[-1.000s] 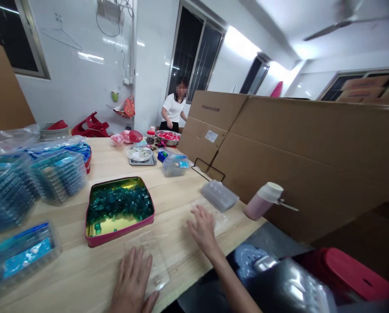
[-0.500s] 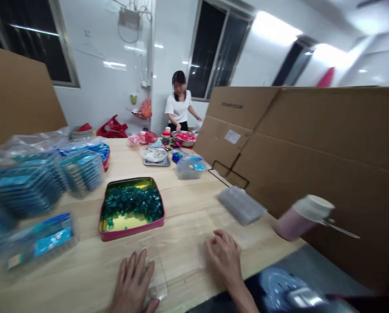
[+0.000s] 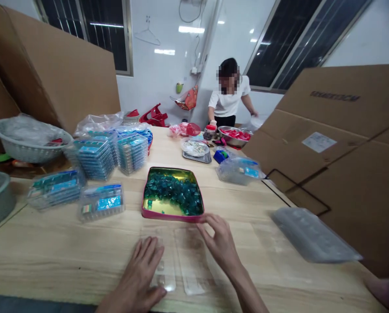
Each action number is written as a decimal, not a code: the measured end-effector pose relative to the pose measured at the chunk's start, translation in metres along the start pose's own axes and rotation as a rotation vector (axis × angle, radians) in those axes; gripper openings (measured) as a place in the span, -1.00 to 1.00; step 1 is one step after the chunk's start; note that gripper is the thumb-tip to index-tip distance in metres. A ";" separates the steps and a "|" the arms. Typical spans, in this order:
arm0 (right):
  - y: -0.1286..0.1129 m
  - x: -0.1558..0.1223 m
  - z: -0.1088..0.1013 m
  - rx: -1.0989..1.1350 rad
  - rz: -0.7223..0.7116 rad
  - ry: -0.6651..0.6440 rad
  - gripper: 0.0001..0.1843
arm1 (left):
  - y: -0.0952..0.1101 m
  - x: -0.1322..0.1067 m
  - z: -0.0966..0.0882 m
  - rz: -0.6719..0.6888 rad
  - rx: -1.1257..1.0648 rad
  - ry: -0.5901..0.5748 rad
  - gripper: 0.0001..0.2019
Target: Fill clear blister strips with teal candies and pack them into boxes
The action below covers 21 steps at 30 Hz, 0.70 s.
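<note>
My left hand (image 3: 144, 269) lies flat, fingers extended, on a clear plastic tray (image 3: 168, 274) with small moulded hollows. Beside that tray, to the right, is a second clear plastic piece (image 3: 192, 265). My right hand (image 3: 221, 243) reaches over its far right side, thumb and forefinger pinched at the near right corner of a pink-rimmed tin (image 3: 174, 216). The tin has a gold inside and holds a heap of dark green, glassy pieces (image 3: 171, 187). A few loose pieces sit apart on its bare floor.
Clear boxes with blue cards (image 3: 98, 156) are stacked left, with a closed box (image 3: 102, 203) nearer. Plastic baskets (image 3: 31, 143) stand far left. A bagged grey packet (image 3: 313, 234) lies right, by a large cardboard sheet (image 3: 357, 113). A person (image 3: 228, 98) works at the far end.
The view has swung to the right-hand side's opposite, showing more of the left. My right hand has moved to the tin's corner. A second clear piece now shows beside the tray.
</note>
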State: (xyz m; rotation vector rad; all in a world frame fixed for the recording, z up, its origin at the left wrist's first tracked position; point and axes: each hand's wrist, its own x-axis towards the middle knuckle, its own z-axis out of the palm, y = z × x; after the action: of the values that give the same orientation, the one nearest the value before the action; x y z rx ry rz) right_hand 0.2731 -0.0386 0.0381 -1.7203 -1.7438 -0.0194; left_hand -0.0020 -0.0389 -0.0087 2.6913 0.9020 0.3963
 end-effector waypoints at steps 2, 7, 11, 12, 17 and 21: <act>0.002 0.038 0.009 -0.065 0.010 -0.114 -0.92 | -0.002 0.000 -0.001 0.007 -0.021 -0.030 -0.15; 0.006 0.097 0.046 -0.259 0.062 -0.278 -0.82 | -0.004 -0.004 -0.006 0.008 -0.063 -0.081 -0.11; 0.007 0.101 0.054 -0.250 0.010 -0.297 -0.78 | -0.008 -0.010 -0.009 0.014 -0.127 -0.018 -0.14; 0.007 0.099 0.052 -0.237 0.007 -0.295 -0.78 | -0.009 -0.010 -0.009 0.008 -0.153 0.033 -0.18; -0.011 0.069 0.033 0.347 0.089 -0.239 -0.94 | -0.003 0.010 -0.023 -0.223 -0.430 0.419 -0.73; -0.047 0.035 0.024 0.726 0.083 -0.264 -0.95 | 0.011 0.042 -0.043 -0.441 -0.776 0.529 -0.87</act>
State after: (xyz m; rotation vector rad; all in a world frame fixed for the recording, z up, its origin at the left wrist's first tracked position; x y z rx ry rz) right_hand 0.2242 -0.0031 0.0565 -1.2781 -1.5723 0.8087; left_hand 0.0219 -0.0143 0.0417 1.6493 1.1330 1.1077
